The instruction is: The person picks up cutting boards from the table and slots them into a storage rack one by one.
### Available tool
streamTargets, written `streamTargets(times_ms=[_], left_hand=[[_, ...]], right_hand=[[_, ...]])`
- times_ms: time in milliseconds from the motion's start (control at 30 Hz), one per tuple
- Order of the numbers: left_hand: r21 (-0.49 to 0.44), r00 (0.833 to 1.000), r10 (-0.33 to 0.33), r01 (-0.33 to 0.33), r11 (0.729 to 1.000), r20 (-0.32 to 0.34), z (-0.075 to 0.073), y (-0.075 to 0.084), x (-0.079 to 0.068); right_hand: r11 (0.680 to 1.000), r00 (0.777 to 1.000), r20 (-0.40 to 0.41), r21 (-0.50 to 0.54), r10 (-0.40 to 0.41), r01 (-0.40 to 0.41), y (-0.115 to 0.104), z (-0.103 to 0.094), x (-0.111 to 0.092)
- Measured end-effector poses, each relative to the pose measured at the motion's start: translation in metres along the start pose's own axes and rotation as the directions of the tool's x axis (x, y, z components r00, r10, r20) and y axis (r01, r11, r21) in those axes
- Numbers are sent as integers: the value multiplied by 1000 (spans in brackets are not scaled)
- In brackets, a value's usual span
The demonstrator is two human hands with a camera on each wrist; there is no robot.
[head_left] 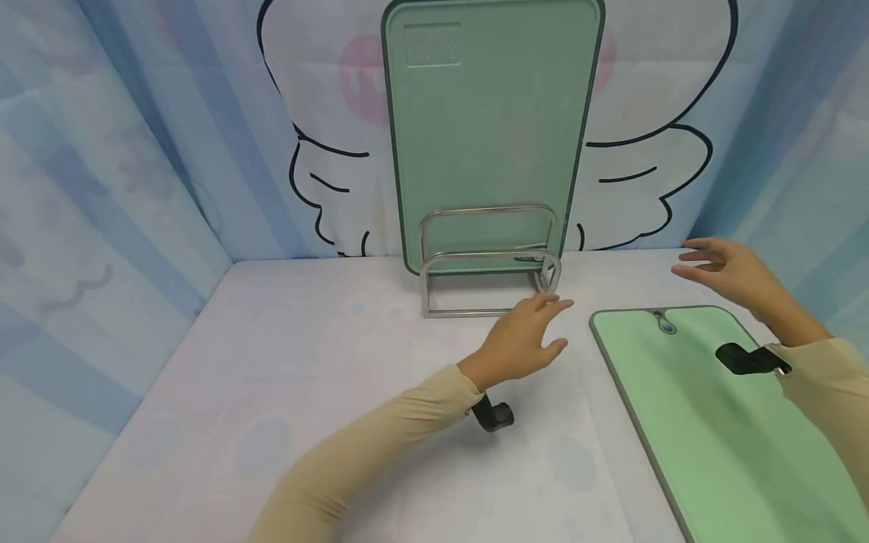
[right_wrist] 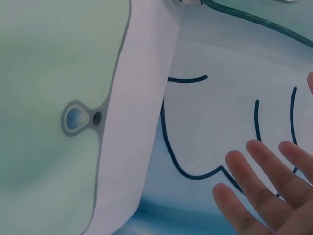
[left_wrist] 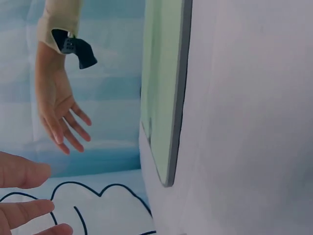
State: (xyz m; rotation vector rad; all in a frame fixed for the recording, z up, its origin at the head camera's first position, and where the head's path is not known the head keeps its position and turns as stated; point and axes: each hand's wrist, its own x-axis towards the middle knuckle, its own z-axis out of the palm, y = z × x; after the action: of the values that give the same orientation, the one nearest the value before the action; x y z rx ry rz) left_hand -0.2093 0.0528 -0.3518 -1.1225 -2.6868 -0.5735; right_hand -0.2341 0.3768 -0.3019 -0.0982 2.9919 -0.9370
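Racked green board (head_left: 494, 136) stands upright, long axis nearly vertical.

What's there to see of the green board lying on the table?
The board is pale green, plastic-looking, with a dark grey rim and rounded far corners. A teardrop detail, bluish inside, sits at its far edge. It lies flat on the table, partly shadowed; its near end runs outside the head view. Only the table seems to touch it.

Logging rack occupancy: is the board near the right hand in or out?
Out. That board lies flat on the table, apart from the rack; the other board stands upright in it.
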Motion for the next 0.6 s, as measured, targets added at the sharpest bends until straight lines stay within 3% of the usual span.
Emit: streamTargets(times_ms=[200,367,467,600], left_hand=[[-158,992,-96,109,981,86,18,12,7],[-264,983,-130,161,951,132,31,21,12],[-335,975,-150,198,921,163,39,26,15],[-419,958,-195,269,867,212,47,35,18]], right_hand=[[998,999,42,-59,16,-14,18,-4,-8],[992,996,81,-120,43,-33,33,-7,-14],[988,991,113,-144,76,-59,49,-7,-14],[985,980,151,-131,128,-109,91,-7,-8]])
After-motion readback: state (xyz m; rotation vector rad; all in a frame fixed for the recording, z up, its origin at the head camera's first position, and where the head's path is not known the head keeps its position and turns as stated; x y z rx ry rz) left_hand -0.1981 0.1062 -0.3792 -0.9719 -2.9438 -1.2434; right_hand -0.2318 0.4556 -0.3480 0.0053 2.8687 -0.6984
